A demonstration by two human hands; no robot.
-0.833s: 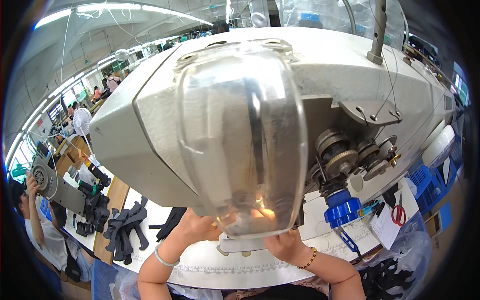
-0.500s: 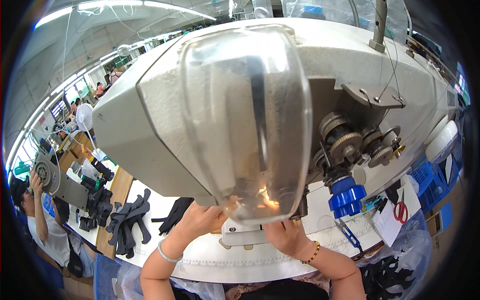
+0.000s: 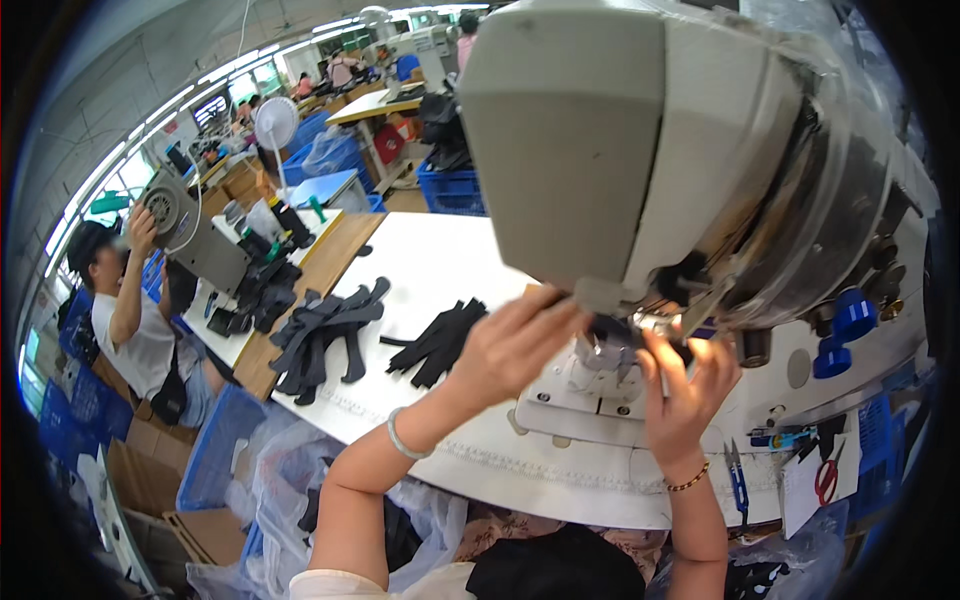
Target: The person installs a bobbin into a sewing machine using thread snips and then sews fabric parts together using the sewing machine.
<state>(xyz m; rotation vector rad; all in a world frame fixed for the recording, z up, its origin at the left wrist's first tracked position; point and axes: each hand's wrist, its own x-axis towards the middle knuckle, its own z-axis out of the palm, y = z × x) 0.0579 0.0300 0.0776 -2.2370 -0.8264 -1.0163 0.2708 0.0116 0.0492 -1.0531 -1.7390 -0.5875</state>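
A large pale sewing machine head [image 3: 565,150] fills the upper right, with a lamp glowing by its needle area. At that spot a dark fabric piece [image 3: 622,332] is partly visible between my hands. My right hand [image 3: 685,385] has its thumb and index finger at the near edge of the piece, the other fingers curled beside them. My left hand [image 3: 525,340] reaches in from the left, its fingers smeared by motion and their tips against the machine, so their grip is unclear. Left of it lie a pile of black strips [image 3: 437,342] and a heap of dark grey shaped pieces [image 3: 328,335].
Blue-handled thread snips [image 3: 738,480] and red-handled scissors [image 3: 828,480] lie at the right. A clear plastic bag [image 3: 285,470] and a blue crate [image 3: 215,450] stand below the table's left edge. A co-worker [image 3: 150,330] sits at another machine [image 3: 205,245] on the left.
The view has swung left, so the machine head stands further right and more of the workroom shows. My hands have moved from below the machine's clear shield to beside the needle area.
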